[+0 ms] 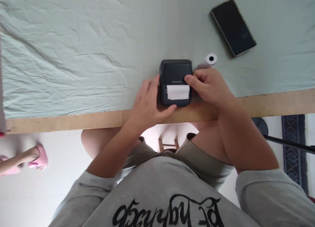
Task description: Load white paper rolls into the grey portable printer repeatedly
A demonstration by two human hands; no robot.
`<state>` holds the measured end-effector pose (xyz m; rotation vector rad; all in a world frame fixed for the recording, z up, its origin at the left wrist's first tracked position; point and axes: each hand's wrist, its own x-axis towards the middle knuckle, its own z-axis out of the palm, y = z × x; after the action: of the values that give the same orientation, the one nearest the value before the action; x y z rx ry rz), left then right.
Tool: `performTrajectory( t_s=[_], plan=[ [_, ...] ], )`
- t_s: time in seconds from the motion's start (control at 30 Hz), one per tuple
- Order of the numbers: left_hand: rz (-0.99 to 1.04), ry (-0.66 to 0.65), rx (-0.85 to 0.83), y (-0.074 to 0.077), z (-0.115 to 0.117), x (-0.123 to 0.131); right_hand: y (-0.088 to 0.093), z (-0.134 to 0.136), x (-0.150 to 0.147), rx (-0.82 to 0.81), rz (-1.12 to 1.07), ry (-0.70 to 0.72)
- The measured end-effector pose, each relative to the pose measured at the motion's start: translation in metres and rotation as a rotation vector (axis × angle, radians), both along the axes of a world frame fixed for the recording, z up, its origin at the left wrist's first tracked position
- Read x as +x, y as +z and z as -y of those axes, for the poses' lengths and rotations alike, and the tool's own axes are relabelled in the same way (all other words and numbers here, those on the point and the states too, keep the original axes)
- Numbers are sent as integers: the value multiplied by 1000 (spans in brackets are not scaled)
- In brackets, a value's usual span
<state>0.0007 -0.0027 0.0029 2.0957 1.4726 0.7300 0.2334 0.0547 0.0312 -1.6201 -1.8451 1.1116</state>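
At the near edge of the table (73, 122), seen from your head camera, both your hands close on one small dark printer (175, 72). It sits on the pale green cloth (73, 56), just short of the bare wooden strip, straight ahead of your chest.

Your left hand (147, 103) comes in from 7 o'clock of the printer, forearm angled up from your lap. Its palm cups the left side, the fingers lie up along that wall, and the thumb hooks across the near edge at 6 o'clock. That is a firm grasp on the casing.

Your right hand (209, 87) arrives from 4 o'clock with the wrist bent inward. Its fingers are curled tight, knuckles up, and the foremost fingertip presses the top of the printer at its right edge, so this hand also grips the unit.

One white paper strip (178, 92) shows in the printer's slot, between your two thumbs.

Count the rest:
- One paper roll (210, 60) lies at 2 o'clock of the printer, just behind your right knuckles.
- One dark phone (232, 27) lies face up farther out at 1 o'clock, well apart from the roll.

Down on the floor, a pink slipper (40, 156) sits at 8 o'clock and a patterned rug (294, 148) at 4 o'clock.
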Motion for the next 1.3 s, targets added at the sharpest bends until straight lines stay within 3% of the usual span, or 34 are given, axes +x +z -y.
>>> performTrajectory(
  t_s=[0.23, 0.47, 0.77, 1.03, 1.3],
  plan=[
    [-157, -21, -11, -8, 0, -1, -6, 2, 2, 60, 11, 2],
    [-162, 3, 8, -14, -4, 0, -11, 4, 0, 23, -64, -46],
    [-127, 13, -41, -3, -7, -1, -10, 5, 4, 54, 73, 17],
    [-167, 25, -60, 1, -6, 0, 8, 5, -2, -7, 142, -7],
    [-134, 34, -49, 0, -4, 2, 9, 10, -14, 282, -137, -222]
  ],
)
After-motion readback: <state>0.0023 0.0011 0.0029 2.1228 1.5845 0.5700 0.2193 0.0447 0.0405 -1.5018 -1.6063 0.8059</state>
